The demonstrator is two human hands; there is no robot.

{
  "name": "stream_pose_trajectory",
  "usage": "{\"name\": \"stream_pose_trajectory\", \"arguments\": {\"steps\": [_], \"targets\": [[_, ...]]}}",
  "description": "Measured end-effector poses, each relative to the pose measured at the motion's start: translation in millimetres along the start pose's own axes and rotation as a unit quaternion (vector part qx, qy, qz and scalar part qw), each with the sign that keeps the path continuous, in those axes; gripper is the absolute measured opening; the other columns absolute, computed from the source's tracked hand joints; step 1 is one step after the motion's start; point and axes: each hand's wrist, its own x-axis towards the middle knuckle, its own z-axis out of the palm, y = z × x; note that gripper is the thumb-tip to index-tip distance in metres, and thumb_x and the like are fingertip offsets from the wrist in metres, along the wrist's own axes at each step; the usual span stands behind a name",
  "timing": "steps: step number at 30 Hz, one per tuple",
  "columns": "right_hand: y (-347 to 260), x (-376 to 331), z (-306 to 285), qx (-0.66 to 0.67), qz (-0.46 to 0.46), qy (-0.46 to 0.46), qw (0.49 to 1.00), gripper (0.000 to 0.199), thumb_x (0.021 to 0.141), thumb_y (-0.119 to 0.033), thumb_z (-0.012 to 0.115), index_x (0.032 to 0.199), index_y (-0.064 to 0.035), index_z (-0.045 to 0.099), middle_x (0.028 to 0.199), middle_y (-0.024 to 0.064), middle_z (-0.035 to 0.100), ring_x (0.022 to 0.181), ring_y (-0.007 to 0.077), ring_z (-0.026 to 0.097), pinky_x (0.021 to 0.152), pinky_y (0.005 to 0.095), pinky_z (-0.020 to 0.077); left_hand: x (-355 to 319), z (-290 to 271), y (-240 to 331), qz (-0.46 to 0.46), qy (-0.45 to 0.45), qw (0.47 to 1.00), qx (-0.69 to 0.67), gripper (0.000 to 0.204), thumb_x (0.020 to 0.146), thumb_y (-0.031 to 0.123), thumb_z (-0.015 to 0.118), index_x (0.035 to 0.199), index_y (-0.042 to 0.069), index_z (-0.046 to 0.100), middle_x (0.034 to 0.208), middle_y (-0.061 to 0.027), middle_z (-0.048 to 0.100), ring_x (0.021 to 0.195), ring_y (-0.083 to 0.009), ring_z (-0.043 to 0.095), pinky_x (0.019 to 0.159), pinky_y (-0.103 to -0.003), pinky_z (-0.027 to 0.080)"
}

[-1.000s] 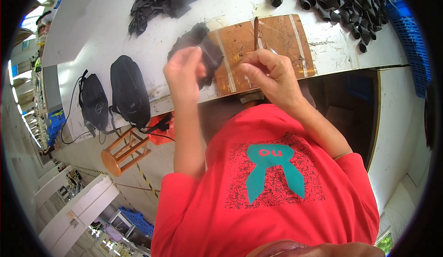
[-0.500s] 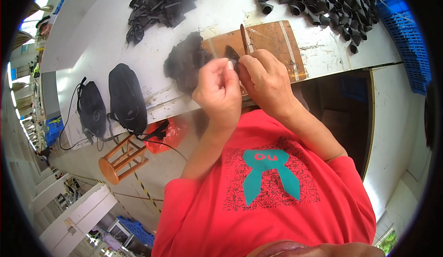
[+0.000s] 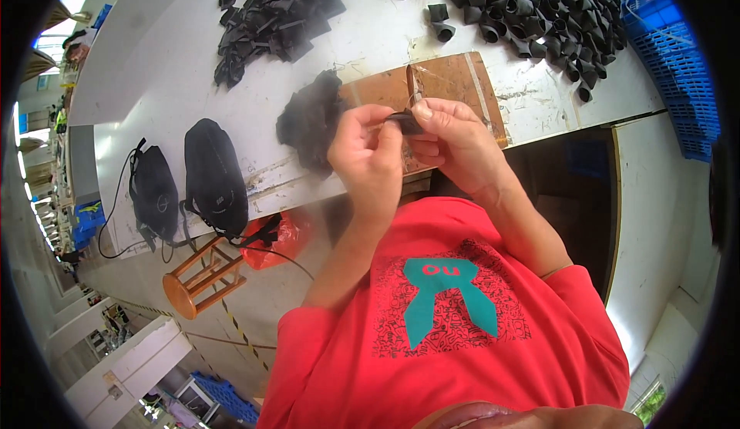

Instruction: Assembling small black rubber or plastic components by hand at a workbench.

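Note:
Both hands meet over the near edge of a white worktable (image 3: 370,40). My left hand (image 3: 368,155) and my right hand (image 3: 451,140) together pinch one small black piece (image 3: 404,123) between their fingertips. Just beyond them lies a brown wooden board (image 3: 455,82) with a thin upright tool (image 3: 411,86) standing on it. A dark fuzzy heap of black material (image 3: 312,121) sits left of my left hand.
A pile of flat black pieces (image 3: 277,13) lies at the far left of the table, and a heap of rolled black pieces (image 3: 532,20) at the far right. A blue crate (image 3: 671,59) stands right. Two black bags (image 3: 193,182) rest left; a wooden stool (image 3: 200,279) stands below.
My left hand came down from holding black material up and to the left, and joined my right hand. Both hands now pinch the small black piece near the board.

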Motion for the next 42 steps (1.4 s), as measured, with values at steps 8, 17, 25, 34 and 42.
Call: {"name": "stream_pose_trajectory", "arguments": {"steps": [8, 17, 25, 34, 42], "targets": [[-65.7, 18.9, 30.8, -0.386, -0.158, -0.014, 0.909, 0.024, 0.086, -0.027, 0.053, 0.07, -0.0086, 0.052, 0.059, -0.0072, 0.039, 0.053, 0.0019, 0.033, 0.046, 0.0178, 0.0237, 44.3, -8.4, 38.8, -0.351, -0.244, 0.691, -0.583, 0.012, 0.083, 0.007, 0.05, 0.093, 0.002, 0.054, 0.073, -0.0091, 0.056, 0.03, -0.0021, 0.028, 0.029, -0.016, 0.02], [-36.9, 31.1, -11.1, -0.419, -0.226, 0.028, 0.879, 0.026, 0.087, -0.025, 0.052, 0.079, -0.0003, 0.058, 0.062, 0.0031, 0.051, 0.057, 0.008, 0.045, 0.049, 0.0208, 0.0351, 41.2, 6.2, 6.7, -0.021, -0.093, 0.982, -0.161, 0.027, 0.08, 0.007, 0.059, 0.105, 0.001, 0.052, 0.089, -0.0076, 0.06, 0.067, -0.0118, 0.055, 0.056, -0.02, 0.042], [-29.1, 10.1, 7.3, -0.581, -0.49, 0.082, 0.644, 0.032, 0.067, -0.017, 0.07, 0.092, -0.0032, 0.056, 0.075, 0.0088, 0.053, 0.064, 0.0221, 0.054, 0.052, 0.0293, 0.0439, 41.0, 5.7, 19.9, 0.081, -0.107, 0.984, -0.114, 0.013, 0.082, 0.005, 0.056, 0.093, -0.003, 0.057, 0.086, -0.0089, 0.061, 0.081, -0.0146, 0.056, 0.078, -0.029, 0.042], [-33.4, 17.2, 7.4, -0.639, -0.542, 0.076, 0.54, 0.018, 0.067, 0.0, 0.064, 0.084, -0.0013, 0.058, 0.072, 0.0084, 0.055, 0.06, 0.0224, 0.052, 0.052, 0.03, 0.0405, 33.4, -2.9, 14.8, -0.012, -0.044, 0.945, -0.324, 0.007, 0.085, 0.009, 0.053, 0.086, 0.002, 0.055, 0.089, -0.0088, 0.06, 0.082, -0.0174, 0.056, 0.075, -0.032, 0.041], [-26.8, 21.6, -0.7, -0.67, -0.547, 0.089, 0.494, 0.012, 0.065, -0.002, 0.062, 0.073, -0.0032, 0.053, 0.066, 0.007, 0.048, 0.06, 0.0231, 0.049, 0.049, 0.0288, 0.0398, 37.7, -7.0, 3.5, 0.012, -0.034, 0.981, -0.19, 0.008, 0.083, 0.005, 0.054, 0.087, -0.001, 0.055, 0.084, -0.0075, 0.058, 0.076, -0.0129, 0.054, 0.073, -0.025, 0.042]]}}
